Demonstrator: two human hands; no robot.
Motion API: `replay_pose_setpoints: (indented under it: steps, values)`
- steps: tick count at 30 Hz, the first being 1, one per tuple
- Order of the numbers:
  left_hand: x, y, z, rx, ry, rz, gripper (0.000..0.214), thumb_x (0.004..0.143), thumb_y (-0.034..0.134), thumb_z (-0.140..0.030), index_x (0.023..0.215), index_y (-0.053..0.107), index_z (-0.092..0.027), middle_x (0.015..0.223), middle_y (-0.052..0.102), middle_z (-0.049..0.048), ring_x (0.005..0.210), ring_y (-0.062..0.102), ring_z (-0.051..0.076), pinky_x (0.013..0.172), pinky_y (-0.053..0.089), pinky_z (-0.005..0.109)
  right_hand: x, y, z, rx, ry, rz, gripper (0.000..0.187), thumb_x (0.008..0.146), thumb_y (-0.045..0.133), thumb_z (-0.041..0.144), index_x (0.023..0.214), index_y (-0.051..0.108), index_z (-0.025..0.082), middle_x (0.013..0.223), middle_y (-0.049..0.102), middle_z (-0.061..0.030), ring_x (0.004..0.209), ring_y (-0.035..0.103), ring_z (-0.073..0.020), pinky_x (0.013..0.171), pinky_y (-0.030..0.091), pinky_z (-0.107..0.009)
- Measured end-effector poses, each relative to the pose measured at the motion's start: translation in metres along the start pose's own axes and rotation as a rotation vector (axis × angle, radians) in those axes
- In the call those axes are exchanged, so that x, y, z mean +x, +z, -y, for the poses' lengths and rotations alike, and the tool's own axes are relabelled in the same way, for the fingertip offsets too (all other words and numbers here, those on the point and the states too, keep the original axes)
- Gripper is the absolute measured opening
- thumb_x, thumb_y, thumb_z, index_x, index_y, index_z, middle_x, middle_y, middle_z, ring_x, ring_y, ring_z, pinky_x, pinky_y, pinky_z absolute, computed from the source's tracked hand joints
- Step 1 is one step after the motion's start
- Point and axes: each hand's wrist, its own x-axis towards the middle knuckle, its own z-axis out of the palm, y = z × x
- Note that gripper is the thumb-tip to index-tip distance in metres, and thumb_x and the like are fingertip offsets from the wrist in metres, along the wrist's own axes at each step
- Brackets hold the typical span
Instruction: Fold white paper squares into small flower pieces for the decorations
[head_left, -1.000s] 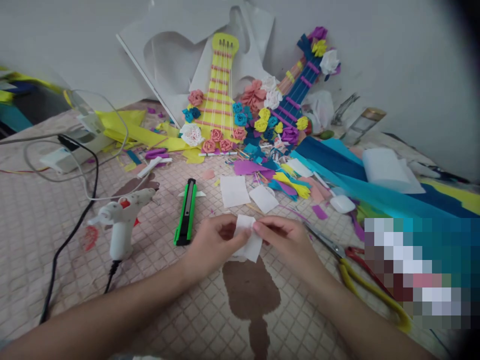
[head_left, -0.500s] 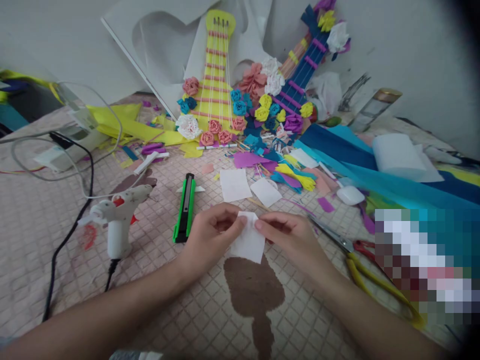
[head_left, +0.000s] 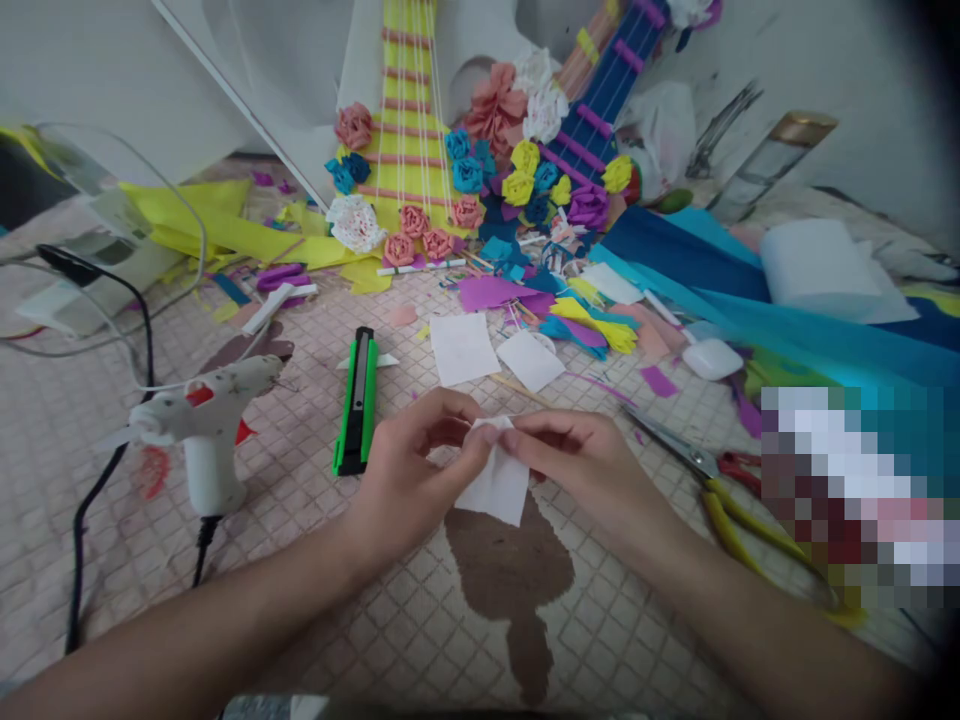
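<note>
A small piece of white paper is pinched along its upper edge between both hands, its lower part hanging free. My left hand grips it at the top left, thumb in front and fingers curled behind. Close beside it, my right hand pinches the top right, and the edge between the thumbs looks creased. Two more white paper pieces lie flat beyond the hands: a larger sheet and a tilted one. A green box cutter rests left of my left hand.
At left stands a white glue gun with a black cord. Scissors with yellow and red handles lie at right. Paper-flower-trimmed yellow and blue guitar shapes lean at the back, amid coloured paper scraps and a white roll.
The thumbs have come closer together and the paper's top edge is now more gathered. The camera view has shifted slightly, so the guitars sit higher in the picture.
</note>
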Motion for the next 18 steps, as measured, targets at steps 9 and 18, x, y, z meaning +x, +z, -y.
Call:
replay_pose_setpoints:
  steps: [9, 18]
  values:
    - [-0.0004, -0.0001, 0.0027, 0.108, 0.066, 0.006, 0.003, 0.078, 0.056, -0.015, 0.08, 0.055, -0.017, 0.081, 0.06, 0.001, 0.074, 0.057, 0.011, 0.066, 0.048, 0.021, -0.0008, 0.0018, 0.0013, 0.057, 0.057, 0.034, 0.012, 0.069, 0.064, 0.03, 0.07, 0.068, 0.019, 0.069, 0.065, 0.0003, 0.061, 0.056, -0.0093, 0.055, 0.043, -0.021]
    - [-0.0012, -0.0054, -0.0022, 0.059, 0.082, 0.101, 0.008, 0.08, 0.051, -0.016, 0.085, 0.059, -0.016, 0.086, 0.061, 0.0039, 0.08, 0.056, 0.013, 0.068, 0.048, 0.023, -0.0005, 0.0029, 0.0026, 0.109, 0.077, 0.03, 0.011, 0.07, 0.064, 0.028, 0.067, 0.067, 0.018, 0.06, 0.06, 0.0019, 0.055, 0.052, -0.0066, 0.05, 0.039, -0.019]
